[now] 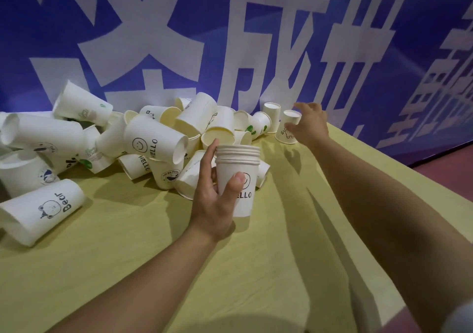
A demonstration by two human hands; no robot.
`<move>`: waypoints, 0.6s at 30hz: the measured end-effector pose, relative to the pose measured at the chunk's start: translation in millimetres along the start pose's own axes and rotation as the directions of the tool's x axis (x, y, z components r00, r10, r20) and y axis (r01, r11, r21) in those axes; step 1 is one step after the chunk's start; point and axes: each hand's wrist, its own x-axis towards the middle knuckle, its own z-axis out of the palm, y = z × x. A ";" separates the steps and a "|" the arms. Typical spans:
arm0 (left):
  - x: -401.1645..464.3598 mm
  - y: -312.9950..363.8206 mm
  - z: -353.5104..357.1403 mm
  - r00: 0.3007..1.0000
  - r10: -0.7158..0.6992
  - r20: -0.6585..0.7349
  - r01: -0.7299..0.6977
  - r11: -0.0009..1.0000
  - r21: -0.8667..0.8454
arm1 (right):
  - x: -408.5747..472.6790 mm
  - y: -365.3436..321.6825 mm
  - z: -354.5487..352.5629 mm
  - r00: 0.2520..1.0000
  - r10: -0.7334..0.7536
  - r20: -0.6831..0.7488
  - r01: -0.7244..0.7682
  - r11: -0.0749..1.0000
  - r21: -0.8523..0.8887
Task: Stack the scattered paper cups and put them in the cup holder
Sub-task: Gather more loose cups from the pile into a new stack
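Note:
My left hand (217, 199) grips an upright stack of several nested white paper cups (239, 179) printed HELLO, held just above the yellow-green tablecloth (179, 256). My right hand (309, 125) reaches far back, fingers spread around an upside-down white cup (289, 128) near the wall; whether it grips the cup is unclear. A second upside-down cup (271, 116) stands just left of it. A big heap of loose white cups (153, 138) lies on its sides across the back left. No cup holder shows in view.
A blue banner wall with large white characters (230, 38) rises right behind the cups. The table's right edge (419, 176) runs diagonally, with reddish floor (450, 179) beyond it. A cup printed Bear (43, 210) lies on its side at the near left.

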 end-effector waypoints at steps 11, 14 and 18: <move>6.3 -8.5 -1.4 0.999 -0.023 -0.026 0.023 1.000 0.009 | 5.8 13.5 16.1 0.991 0.103 -0.087 -0.075 0.957 0.281; 5.1 -7.1 -1.6 1.000 -0.010 -0.027 0.010 1.000 0.024 | -18.2 14.8 3.4 0.996 0.054 -0.071 -0.028 0.943 0.332; 2.0 -3.4 -0.9 1.000 -0.008 -0.017 0.008 1.000 0.028 | -52.5 18.3 -11.9 0.989 0.017 0.145 -0.045 0.980 0.192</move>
